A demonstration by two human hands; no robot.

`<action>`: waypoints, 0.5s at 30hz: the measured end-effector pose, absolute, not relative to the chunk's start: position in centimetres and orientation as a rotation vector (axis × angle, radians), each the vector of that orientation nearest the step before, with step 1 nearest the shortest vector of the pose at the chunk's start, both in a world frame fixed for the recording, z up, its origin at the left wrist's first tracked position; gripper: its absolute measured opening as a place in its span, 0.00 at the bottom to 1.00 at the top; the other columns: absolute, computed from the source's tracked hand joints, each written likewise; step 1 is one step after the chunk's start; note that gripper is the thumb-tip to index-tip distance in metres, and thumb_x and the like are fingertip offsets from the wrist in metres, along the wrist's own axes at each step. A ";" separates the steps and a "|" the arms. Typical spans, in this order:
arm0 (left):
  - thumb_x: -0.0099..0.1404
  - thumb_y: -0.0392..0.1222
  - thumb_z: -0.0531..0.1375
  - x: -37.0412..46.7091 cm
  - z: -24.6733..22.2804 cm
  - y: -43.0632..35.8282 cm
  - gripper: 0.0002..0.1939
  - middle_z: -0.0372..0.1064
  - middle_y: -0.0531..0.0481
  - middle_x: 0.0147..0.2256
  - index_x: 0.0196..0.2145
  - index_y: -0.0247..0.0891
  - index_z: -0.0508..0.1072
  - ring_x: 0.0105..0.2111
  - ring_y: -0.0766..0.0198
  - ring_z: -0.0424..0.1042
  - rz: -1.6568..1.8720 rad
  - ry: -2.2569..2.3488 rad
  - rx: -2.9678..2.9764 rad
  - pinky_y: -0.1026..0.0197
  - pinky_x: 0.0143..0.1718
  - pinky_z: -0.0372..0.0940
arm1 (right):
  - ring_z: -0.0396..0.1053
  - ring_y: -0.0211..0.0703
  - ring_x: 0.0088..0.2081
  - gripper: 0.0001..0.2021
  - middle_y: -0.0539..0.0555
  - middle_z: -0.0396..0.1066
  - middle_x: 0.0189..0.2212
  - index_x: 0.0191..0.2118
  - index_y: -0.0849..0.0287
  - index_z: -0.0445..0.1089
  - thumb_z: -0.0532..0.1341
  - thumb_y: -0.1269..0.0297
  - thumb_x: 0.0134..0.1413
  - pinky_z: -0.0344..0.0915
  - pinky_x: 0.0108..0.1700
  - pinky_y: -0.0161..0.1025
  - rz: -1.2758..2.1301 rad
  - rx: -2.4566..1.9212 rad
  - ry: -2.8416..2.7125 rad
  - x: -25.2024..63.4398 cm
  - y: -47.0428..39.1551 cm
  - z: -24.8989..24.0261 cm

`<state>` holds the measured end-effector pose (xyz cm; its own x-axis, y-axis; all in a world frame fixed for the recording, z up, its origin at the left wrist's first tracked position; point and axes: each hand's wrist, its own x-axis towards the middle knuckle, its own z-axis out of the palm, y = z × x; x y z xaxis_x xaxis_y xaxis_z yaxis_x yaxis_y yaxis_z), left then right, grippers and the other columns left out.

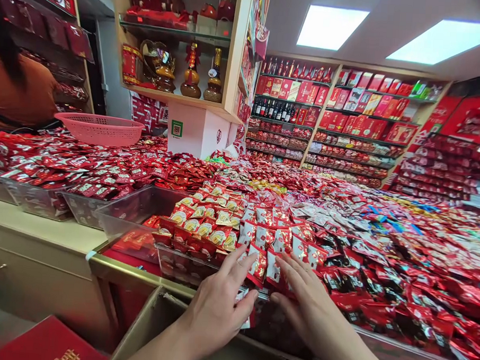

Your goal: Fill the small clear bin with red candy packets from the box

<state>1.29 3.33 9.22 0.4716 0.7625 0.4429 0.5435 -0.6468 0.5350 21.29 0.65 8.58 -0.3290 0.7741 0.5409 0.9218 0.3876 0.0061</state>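
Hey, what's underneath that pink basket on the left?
Red packets show along the near bottom edge of the pink basket; whatever lies directly beneath is covered.

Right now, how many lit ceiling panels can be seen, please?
2. The first panel is right of the picture's middle; the second panel is farther right, reaching the picture's edge. More may be outside the view.

The basket (101,131) sits atop the packets (58,159), left of the cabinet (178,50). Shelves (334,115) stand behind, and the box (158,314) lies before the counter's front edge (140,275).
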 end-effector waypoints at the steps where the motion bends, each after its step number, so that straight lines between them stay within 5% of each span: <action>1: 0.60 0.39 0.52 1.2 9.1 3.2 0.25 0.50 0.47 0.57 0.55 0.46 0.53 0.51 0.57 0.60 1.049 1.073 2.354 0.54 0.52 0.57 | 0.54 0.55 0.55 0.22 0.65 0.60 0.52 0.53 0.66 0.59 0.55 0.63 0.52 0.61 0.51 0.54 -0.447 -1.404 -2.153 21.2 0.2 8.4; 4: 0.62 0.40 0.52 1.0 8.6 2.3 0.23 0.59 0.44 0.49 0.54 0.43 0.53 0.39 0.63 0.67 1.229 0.983 2.107 0.56 0.48 0.60 | 0.61 0.50 0.50 0.17 0.61 0.66 0.47 0.49 0.61 0.61 0.56 0.65 0.52 0.64 0.48 0.46 -0.352 -1.276 -1.986 19.8 -1.9 7.9; 7: 0.63 0.42 0.51 1.4 8.0 0.6 0.20 0.63 0.46 0.42 0.53 0.42 0.52 0.27 0.70 0.66 1.205 0.894 1.860 0.59 0.39 0.64 | 0.70 0.43 0.38 0.14 0.56 0.71 0.38 0.45 0.58 0.64 0.57 0.63 0.51 0.68 0.38 0.33 0.090 -1.270 -1.850 17.6 -4.2 7.4; 11: 0.65 0.41 0.47 2.1 7.4 -0.9 0.17 0.60 0.48 0.46 0.52 0.47 0.52 0.33 0.70 0.65 1.190 0.792 1.614 0.63 0.39 0.62 | 0.65 0.36 0.24 0.11 0.50 0.68 0.22 0.29 0.59 0.67 0.54 0.58 0.53 0.64 0.26 0.28 0.751 -1.298 -1.537 15.7 -5.4 6.7; 15: 0.65 0.46 0.47 2.1 7.4 -0.8 0.14 0.63 0.48 0.41 0.48 0.43 0.58 0.32 0.69 0.65 1.080 0.696 1.319 0.65 0.34 0.62 | 0.59 0.34 0.22 0.14 0.48 0.62 0.18 0.23 0.61 0.66 0.56 0.56 0.51 0.60 0.24 0.28 0.945 -1.258 -1.193 16.1 -5.0 6.1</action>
<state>2.12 -0.85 7.40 0.3828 0.9084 0.1684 -0.2222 -0.0864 0.9712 16.13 -5.01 6.10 0.1728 0.9762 0.1312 0.0960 0.1158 -0.9886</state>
